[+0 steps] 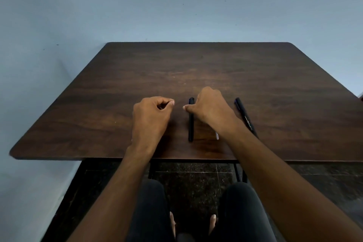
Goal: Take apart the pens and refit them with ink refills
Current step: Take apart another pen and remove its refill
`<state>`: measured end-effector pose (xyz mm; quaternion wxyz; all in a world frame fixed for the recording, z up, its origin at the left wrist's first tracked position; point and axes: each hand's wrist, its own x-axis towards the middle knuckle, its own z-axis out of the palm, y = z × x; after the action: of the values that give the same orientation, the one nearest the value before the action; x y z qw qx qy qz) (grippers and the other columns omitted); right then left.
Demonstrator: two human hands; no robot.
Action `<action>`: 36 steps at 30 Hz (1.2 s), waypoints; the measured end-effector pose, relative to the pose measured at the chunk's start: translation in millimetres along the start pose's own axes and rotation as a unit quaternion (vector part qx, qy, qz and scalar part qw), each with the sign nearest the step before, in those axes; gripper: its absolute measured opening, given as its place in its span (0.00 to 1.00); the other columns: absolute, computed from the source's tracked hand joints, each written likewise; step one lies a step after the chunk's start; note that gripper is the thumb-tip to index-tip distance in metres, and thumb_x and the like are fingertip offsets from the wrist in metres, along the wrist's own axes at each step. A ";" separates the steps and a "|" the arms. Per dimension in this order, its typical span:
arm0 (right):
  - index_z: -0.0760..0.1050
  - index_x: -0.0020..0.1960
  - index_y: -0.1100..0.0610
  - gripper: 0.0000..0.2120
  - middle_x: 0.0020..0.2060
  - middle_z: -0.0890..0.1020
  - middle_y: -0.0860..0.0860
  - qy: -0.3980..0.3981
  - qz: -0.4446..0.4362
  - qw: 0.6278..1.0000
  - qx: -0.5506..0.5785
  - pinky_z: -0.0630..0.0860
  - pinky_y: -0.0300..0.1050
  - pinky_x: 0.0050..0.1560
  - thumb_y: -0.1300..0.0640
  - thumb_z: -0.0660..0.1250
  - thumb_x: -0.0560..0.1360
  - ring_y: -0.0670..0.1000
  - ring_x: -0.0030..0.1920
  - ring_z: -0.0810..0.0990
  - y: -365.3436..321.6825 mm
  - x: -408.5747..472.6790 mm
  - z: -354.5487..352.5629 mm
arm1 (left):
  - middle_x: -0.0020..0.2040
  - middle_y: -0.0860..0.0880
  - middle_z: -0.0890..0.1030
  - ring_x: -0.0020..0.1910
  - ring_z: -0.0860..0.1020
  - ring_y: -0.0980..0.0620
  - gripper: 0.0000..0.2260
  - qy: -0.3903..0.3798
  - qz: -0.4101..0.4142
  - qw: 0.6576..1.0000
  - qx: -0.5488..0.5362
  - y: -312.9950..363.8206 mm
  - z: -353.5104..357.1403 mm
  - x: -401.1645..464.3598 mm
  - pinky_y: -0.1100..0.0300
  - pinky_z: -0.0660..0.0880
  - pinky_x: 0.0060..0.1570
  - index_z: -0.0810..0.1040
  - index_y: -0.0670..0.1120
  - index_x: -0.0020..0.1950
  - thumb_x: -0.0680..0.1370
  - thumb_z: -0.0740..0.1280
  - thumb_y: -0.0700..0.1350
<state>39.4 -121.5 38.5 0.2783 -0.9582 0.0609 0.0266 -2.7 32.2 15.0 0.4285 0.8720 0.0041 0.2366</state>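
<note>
A dark pen (191,125) lies on the brown wooden table (275,88), pointing away from me, near the front edge. My right hand (210,108) rests knuckles-up beside it, fingers curled, with the thumb laid across the pen's upper part. I cannot tell whether it holds anything. A small white tip (217,136) shows under the right wrist. A second dark pen (245,117) with white lettering lies to the right of that hand, its lower end hidden by my forearm. My left hand (152,116) sits left of the first pen, fingers curled shut with nothing visible in them.
The table's front edge (98,158) runs just below my wrists. A pale blue wall stands behind and to the left. Below the table are my knees, my feet, dark table legs and a speckled dark floor.
</note>
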 end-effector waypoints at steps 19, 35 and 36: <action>0.81 0.42 0.62 0.13 0.35 0.84 0.55 -0.054 0.004 0.998 0.018 0.82 0.46 0.39 0.51 0.74 0.75 0.49 0.30 0.80 -7.8 -17.0 -19.2 | 0.44 0.58 0.86 0.43 0.81 0.65 0.05 0.014 0.035 0.999 0.001 2.2 4.5 -1.6 0.68 0.77 0.49 0.87 0.51 0.50 0.77 0.71 0.49; 0.85 0.49 0.57 0.05 0.26 0.80 0.52 -0.033 -0.180 0.960 0.212 0.74 0.38 0.26 0.57 0.72 0.78 0.43 0.22 0.75 22.9 -27.6 -36.2 | 0.44 0.49 0.87 0.41 0.82 0.55 0.10 -0.053 -0.187 0.891 -0.409 20.3 14.8 6.9 0.61 0.79 0.43 0.84 0.43 0.56 0.77 0.73 0.44; 0.85 0.50 0.57 0.05 0.26 0.78 0.51 -0.028 -0.188 0.957 0.218 0.73 0.38 0.27 0.57 0.71 0.79 0.42 0.22 0.74 23.8 -27.6 -35.7 | 0.43 0.49 0.87 0.41 0.82 0.55 0.10 -0.056 -0.199 0.881 -0.426 20.3 14.4 8.4 0.60 0.79 0.44 0.84 0.42 0.55 0.76 0.74 0.44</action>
<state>9.5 -157.8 58.4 0.4819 -0.8674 -0.1236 -0.0131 6.8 10.4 26.2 0.7964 0.5977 0.0525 0.0754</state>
